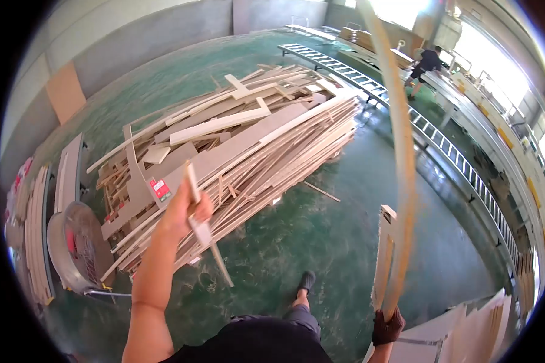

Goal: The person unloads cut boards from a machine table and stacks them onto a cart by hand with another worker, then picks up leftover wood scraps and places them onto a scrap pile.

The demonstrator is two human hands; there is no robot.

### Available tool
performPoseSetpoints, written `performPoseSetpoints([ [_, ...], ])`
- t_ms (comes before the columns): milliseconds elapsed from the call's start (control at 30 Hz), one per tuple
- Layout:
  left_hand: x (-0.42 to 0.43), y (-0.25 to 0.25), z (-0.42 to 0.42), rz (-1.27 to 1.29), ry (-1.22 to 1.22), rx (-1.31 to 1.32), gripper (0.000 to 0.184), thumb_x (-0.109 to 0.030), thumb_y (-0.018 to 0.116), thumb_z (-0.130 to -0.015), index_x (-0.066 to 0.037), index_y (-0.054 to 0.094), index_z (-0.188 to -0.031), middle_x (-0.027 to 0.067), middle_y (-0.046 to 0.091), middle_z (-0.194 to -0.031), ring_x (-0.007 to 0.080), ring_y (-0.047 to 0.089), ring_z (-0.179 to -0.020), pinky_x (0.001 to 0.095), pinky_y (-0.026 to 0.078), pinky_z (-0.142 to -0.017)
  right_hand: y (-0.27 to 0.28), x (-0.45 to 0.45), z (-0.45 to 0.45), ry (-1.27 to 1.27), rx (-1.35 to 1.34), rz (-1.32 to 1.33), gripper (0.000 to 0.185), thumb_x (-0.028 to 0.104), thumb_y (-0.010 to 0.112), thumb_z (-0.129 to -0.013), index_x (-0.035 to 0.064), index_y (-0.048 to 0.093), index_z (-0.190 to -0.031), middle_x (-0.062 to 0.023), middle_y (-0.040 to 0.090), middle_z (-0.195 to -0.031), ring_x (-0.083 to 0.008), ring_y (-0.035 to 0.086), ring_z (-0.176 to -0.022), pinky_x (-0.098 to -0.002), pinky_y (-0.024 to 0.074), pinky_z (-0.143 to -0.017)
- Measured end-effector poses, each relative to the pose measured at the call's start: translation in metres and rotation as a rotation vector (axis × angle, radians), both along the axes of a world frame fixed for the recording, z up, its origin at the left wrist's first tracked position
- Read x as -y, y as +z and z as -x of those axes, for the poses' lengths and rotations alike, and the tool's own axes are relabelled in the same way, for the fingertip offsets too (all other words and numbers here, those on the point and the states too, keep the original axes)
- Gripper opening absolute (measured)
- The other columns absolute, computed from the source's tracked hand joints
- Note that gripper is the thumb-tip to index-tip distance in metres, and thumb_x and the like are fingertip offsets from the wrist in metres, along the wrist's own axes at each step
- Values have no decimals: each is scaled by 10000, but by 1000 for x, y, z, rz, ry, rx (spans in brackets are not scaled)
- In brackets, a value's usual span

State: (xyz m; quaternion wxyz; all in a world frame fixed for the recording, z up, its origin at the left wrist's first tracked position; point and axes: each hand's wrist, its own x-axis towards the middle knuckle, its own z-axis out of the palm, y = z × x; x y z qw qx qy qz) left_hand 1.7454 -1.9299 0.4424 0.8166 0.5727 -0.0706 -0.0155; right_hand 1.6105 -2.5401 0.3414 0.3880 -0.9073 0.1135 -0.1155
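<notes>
My left hand (177, 216), bare, is raised in front of the wood pile (236, 154) with its fingers wrapped round a short light wood strip (201, 232). The strip stands tilted, with one end above the fist and the other below. At the lower right, my right hand (387, 328) in a dark glove is closed on the lower end of a long wood strip (401, 151), which rises past the top of the view. A shorter pale board (383, 266) with a cut-out stands against it; its lower end meets the glove, so I cannot tell whether it is gripped too.
A roller conveyor (433, 132) runs along the right, with a person (429, 63) at a machine beyond it. A large round fan (75, 245) and stacked boards (37, 236) stand left. More panels (466, 327) lean at the lower right. One loose strip (322, 191) lies on the green floor.
</notes>
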Motion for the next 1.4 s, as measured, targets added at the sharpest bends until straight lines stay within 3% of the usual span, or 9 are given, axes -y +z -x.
performPoseSetpoints([
  [33, -11, -15, 3, -16, 67, -17, 804, -784, 258, -1013, -127, 422, -580, 7, 406, -545, 156, 423, -543, 304, 379, -570, 16, -15, -40, 70, 9, -46, 428, 128, 699, -841, -42, 689, -1235, -209, 732, -947, -207, 725, -870, -344, 557, -818],
  [133, -23, -50, -6, -57, 214, -79, 797, -781, 293, -1012, -116, 433, -596, 12, 398, -547, 156, 412, -544, 295, 367, -575, 11, -24, -159, 205, -47, -91, 449, 150, 702, -847, 3, 692, -1272, -214, 744, -1001, -292, 755, -902, -365, 572, -849],
  [333, -30, -100, -25, -58, 596, -256, 807, -795, 319, -1000, -107, 441, -597, 42, 419, -557, 164, 437, -563, 295, 363, -588, 43, -56, -392, 454, -220, 341, 568, 293, 742, -855, 164, 630, -1397, -228, 730, -1082, -432, 698, -984, -480, 584, -853],
  [500, -22, -96, -64, -42, 813, -363, 810, -804, 324, -994, -109, 437, -594, 40, 420, -548, 164, 441, -551, 294, 366, -575, 62, -112, -569, 740, -76, 501, 571, 392, 706, -935, 208, 573, -1459, -214, 729, -967, -446, 698, -879, -525, 568, -792],
  [1000, -67, -196, -237, 443, 1254, -555, 804, -787, 300, -1012, -117, 420, -582, 53, 401, -511, 214, 434, -496, 344, 386, -535, 58, -495, -961, 1482, 325, 962, 496, 460, 626, -971, 290, 588, -1435, -150, 689, -846, -366, 710, -801, -511, 563, -700],
  [1233, -2, -212, -251, 395, 1841, -699, 808, -841, 333, -965, -155, 407, -544, 25, 373, -476, 185, 410, -455, 345, 360, -473, -27, -733, -1092, 1826, 442, 874, 521, 503, 589, -993, 264, 566, -1456, -178, 693, -870, -388, 700, -785, -507, 554, -685],
  [1267, 15, -180, -273, 453, 1884, -944, 535, -655, 414, -1025, -120, 446, -1035, 76, 523, -826, 213, 512, -723, 384, 440, -687, -51, -772, -1109, 1865, 414, 829, 513, 520, 584, -997, 274, 576, -1447, -169, 688, -871, -389, 691, -772, -507, 553, -693],
  [1300, 29, -147, -299, 514, 1915, -1186, 584, -468, 495, -1085, -85, 484, -1527, 127, 674, -1177, 240, 615, -991, 423, 519, -902, -69, -808, -1122, 1886, 426, 805, 510, 511, 582, -1001, 275, 568, -1453, -173, 694, -895, -391, 696, -798, -502, 559, -703],
  [1400, 85, -145, -312, 685, 1941, -977, 689, -576, 505, -1048, -135, 422, -1570, 50, 604, -1118, 219, 556, -943, 401, 507, -868, -128, -908, -1157, 1892, 293, 811, 570, 479, 587, -1006, 219, 508, -1508, -166, 696, -1092, -372, 676, -1031, -506, 553, -844],
])
